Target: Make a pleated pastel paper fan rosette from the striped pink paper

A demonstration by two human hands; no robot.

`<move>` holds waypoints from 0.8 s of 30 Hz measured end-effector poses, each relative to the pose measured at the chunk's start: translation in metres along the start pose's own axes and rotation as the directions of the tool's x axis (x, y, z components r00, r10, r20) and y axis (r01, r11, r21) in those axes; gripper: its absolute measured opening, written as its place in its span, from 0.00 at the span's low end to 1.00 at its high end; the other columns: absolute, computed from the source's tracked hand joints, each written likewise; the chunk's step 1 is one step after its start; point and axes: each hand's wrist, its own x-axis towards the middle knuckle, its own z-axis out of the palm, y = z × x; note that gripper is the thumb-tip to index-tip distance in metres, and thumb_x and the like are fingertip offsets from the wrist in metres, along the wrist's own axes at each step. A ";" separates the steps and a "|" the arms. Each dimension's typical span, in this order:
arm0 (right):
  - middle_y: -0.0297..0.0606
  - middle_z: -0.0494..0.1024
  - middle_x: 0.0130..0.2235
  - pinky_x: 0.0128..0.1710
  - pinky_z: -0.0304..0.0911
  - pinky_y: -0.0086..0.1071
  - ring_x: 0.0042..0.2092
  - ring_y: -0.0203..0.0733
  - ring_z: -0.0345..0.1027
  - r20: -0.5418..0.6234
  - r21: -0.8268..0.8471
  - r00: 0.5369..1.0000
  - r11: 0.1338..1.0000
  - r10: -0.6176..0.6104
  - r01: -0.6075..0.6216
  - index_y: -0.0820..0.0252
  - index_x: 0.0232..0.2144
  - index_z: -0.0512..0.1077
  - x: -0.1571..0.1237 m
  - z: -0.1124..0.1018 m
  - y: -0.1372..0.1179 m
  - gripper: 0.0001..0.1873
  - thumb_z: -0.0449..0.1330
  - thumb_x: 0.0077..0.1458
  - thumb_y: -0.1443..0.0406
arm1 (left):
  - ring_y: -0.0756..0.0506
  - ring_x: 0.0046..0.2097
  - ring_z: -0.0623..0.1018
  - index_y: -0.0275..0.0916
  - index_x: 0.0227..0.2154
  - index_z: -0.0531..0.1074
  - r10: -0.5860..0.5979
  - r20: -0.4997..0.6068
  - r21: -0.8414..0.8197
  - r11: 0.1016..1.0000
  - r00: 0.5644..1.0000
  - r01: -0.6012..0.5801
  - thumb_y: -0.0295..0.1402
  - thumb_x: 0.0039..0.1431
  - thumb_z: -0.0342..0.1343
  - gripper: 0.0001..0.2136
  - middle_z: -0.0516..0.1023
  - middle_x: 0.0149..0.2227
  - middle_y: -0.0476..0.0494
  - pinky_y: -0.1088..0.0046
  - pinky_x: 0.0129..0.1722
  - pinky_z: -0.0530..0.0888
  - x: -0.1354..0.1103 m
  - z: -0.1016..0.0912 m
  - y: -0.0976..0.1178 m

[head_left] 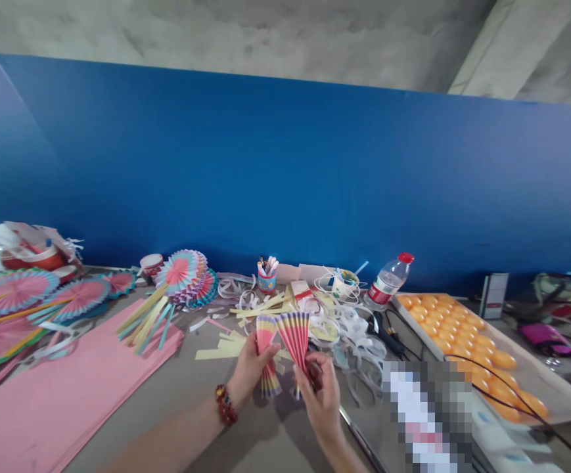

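My left hand (251, 362), with a beaded bracelet on its wrist, is closed around the middle of a folded paper fan (265, 332) in pink, yellow and lilac pleats. In the fingers of my right hand (322, 392) is a second pleated paper fan (296, 335), pinched near its middle. Both fans flare out above and below the grip, side by side over the table. Their upper edges come close together; I cannot tell whether they touch. Pale yellow paper strips (220, 348) lie just beyond my left hand. A long metal tool (361, 441) lies beside my right wrist.
Stacked pink paper (92, 387) and finished paper rosettes (179, 272) are on the left. White paper scraps (359, 332), a plastic bottle (388, 282) and a tray of orange balls (433, 322) stand to the right. A blue partition (275, 164) rises behind.
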 end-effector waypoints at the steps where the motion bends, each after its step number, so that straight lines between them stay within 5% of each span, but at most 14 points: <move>1: 0.33 0.70 0.30 0.26 0.67 0.29 0.26 0.36 0.68 -0.007 -0.019 1.000 1.000 -0.006 0.006 0.57 0.39 0.65 0.000 0.000 0.000 0.12 0.62 0.58 0.58 | 0.50 0.28 0.74 0.37 0.36 0.67 0.010 0.002 0.006 1.000 1.000 -0.010 0.42 0.46 0.67 0.19 0.74 0.30 0.50 0.75 0.29 0.72 0.000 0.000 0.000; 9: 0.36 0.73 0.32 0.34 0.69 0.32 0.32 0.40 0.70 0.064 -0.174 0.997 0.983 -0.042 0.053 0.59 0.38 0.66 -0.003 0.001 0.002 0.12 0.63 0.56 0.59 | 0.45 0.38 0.77 0.37 0.40 0.68 0.016 0.131 -0.009 1.000 0.991 -0.015 0.33 0.43 0.66 0.21 0.78 0.37 0.44 0.71 0.39 0.74 -0.007 0.001 0.005; 12: 0.41 0.76 0.40 0.41 0.70 0.35 0.39 0.44 0.73 0.094 -0.148 0.995 0.988 -0.034 0.048 0.59 0.46 0.65 -0.001 0.000 0.000 0.17 0.62 0.56 0.61 | 0.46 0.34 0.78 0.37 0.42 0.69 -0.073 0.209 -0.105 0.990 0.975 0.096 0.36 0.46 0.64 0.20 0.78 0.35 0.45 0.72 0.35 0.74 -0.006 0.000 0.007; 16: 0.46 0.75 0.49 0.48 0.69 0.38 0.48 0.49 0.72 0.217 -0.109 0.976 0.994 -0.006 0.030 0.59 0.55 0.63 0.005 -0.004 0.000 0.25 0.62 0.57 0.61 | 0.49 0.27 0.76 0.36 0.36 0.70 -0.074 0.204 -0.108 0.989 0.976 0.098 0.33 0.41 0.67 0.18 0.78 0.27 0.49 0.75 0.29 0.74 0.000 0.000 0.003; 19: 0.44 0.77 0.45 0.45 0.70 0.37 0.44 0.47 0.73 0.258 -0.077 0.966 0.997 0.035 -0.016 0.59 0.49 0.67 0.008 -0.005 0.000 0.19 0.62 0.57 0.60 | 0.51 0.19 0.73 0.37 0.32 0.68 -0.108 0.212 -0.091 0.987 0.971 0.130 0.35 0.42 0.67 0.16 0.74 0.20 0.53 0.76 0.22 0.71 0.004 -0.001 0.000; 24: 0.42 0.76 0.43 0.32 0.71 0.32 0.36 0.43 0.73 0.095 0.072 0.991 0.992 0.099 -0.106 0.58 0.50 0.65 0.011 -0.005 -0.001 0.23 0.63 0.55 0.57 | 0.55 0.16 0.66 0.36 0.32 0.68 -0.128 0.222 -0.107 0.982 0.967 0.154 0.42 0.45 0.68 0.19 0.67 0.17 0.58 0.81 0.17 0.64 0.004 -0.003 0.005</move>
